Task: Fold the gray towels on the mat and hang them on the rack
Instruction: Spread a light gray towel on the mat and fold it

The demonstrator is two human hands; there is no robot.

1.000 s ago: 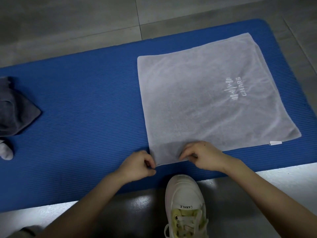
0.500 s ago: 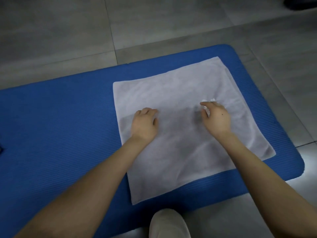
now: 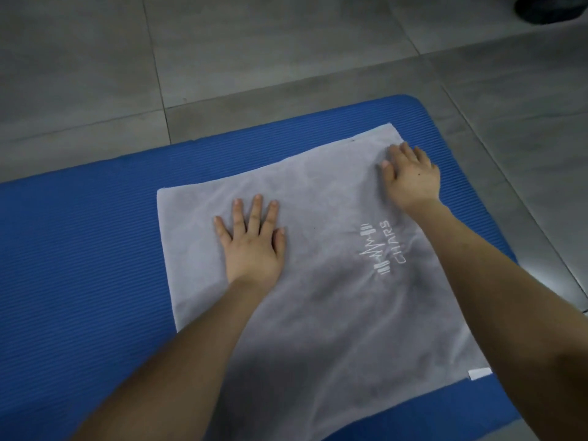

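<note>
Towel (image 3: 318, 313) lies flat on the blue mat (image 3: 79, 249); your left hand (image 3: 251, 243) presses it with fingers spread, your right hand (image 3: 410, 176) lies open at its far corner.

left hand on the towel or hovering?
Touching. Head view shows the left hand lying palm-down, fingers spread, flat on the towel, with no gap or shadow beneath it.

Gray tiled floor (image 3: 286, 52), ribbed blue mat (image 3: 79, 249) lying on it, 1 gray towel (image 3: 334, 297) spread flat on the mat
</note>
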